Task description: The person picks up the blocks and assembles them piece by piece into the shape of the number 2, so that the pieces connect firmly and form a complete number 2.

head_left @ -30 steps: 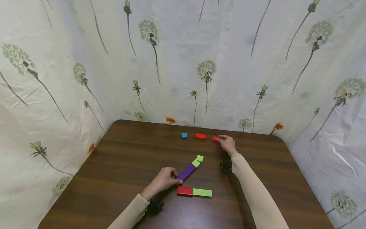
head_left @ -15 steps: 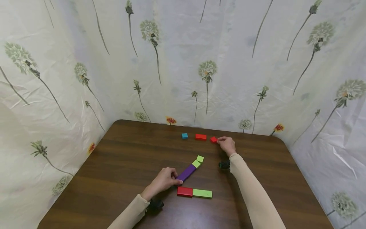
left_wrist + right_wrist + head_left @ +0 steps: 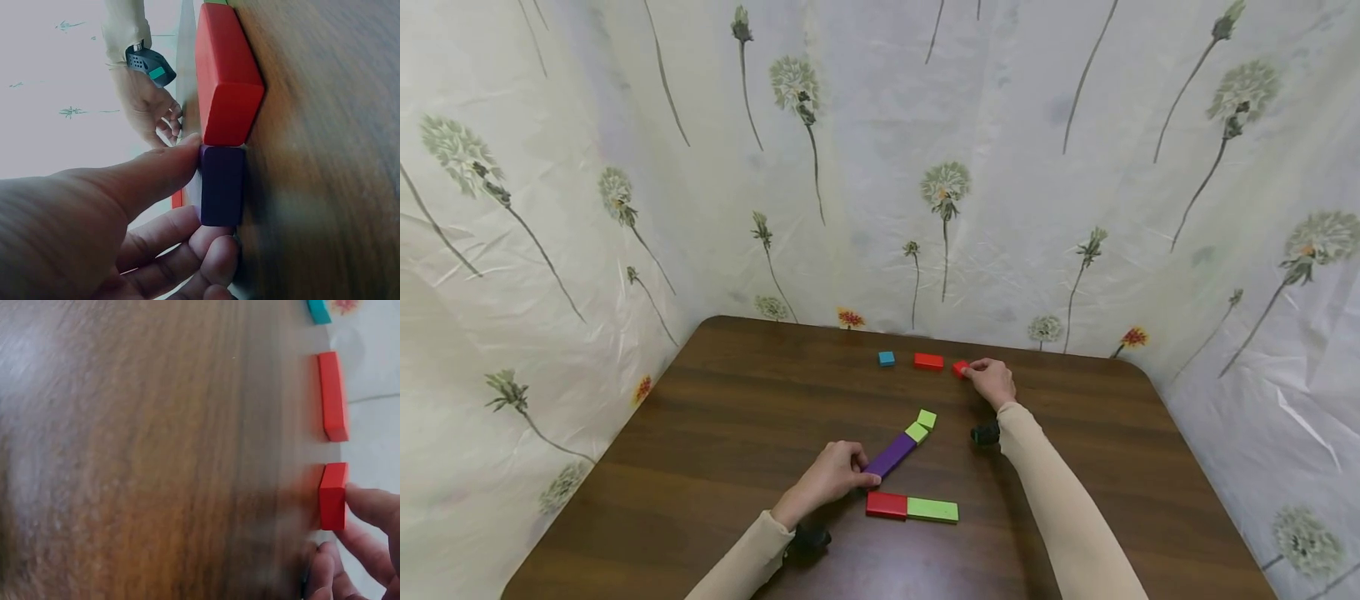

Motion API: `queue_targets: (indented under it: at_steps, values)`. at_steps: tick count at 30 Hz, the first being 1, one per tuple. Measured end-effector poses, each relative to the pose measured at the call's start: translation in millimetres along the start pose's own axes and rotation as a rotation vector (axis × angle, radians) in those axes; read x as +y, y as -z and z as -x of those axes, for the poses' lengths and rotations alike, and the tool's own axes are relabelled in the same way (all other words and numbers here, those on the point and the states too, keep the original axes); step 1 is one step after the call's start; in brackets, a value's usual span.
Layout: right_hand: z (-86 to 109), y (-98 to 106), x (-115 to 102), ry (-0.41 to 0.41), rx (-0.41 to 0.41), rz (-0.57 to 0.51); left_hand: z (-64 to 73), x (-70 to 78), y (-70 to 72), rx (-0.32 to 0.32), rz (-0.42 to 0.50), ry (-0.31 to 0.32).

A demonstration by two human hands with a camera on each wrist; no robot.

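My left hand pinches the near end of a long purple block between thumb and fingers. Two light green cubes follow from its far end, the last one turned at an angle. Just in front lies a red block end to end with a light green block; in the left wrist view its corner meets the purple block's end. At the back, my right hand holds a small red block by its right end, one fingertip on its upper side.
Left of the small red block, a longer red block and a blue block stand in a row near the back edge of the wooden table. A flower-patterned curtain surrounds the table. Each wrist wears a black device.
My right hand has shifted slightly left, and the small red block has turned and slid a little left with it. The left hand and the purple block stay in place.
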State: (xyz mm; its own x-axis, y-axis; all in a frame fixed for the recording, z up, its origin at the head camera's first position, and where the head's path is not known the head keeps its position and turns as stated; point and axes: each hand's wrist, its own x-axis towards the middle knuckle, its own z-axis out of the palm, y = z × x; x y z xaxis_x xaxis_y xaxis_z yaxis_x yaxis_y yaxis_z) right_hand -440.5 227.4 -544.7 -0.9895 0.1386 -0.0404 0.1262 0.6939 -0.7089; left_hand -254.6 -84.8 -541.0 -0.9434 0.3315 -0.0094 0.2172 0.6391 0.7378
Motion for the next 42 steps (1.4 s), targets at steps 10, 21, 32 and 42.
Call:
queue_targets:
  at_steps: [10,21,32,42]
  values:
    - [3.0,6.3,4.2,-0.011,-0.029,-0.056,0.8,1.4,0.2,-0.005,-0.001,0.01]
    - [12.4,5.6,5.5,0.031,-0.045,-0.05,1.0,1.6,0.3,-0.004,0.012,0.007]
    - [20.1,7.7,4.8,0.087,-0.092,-0.056,0.2,1.3,0.2,0.003,0.012,-0.009]
    - [27.1,4.6,1.3,0.119,-0.147,-0.039,0.1,0.4,-1.3,0.007,0.004,-0.014]
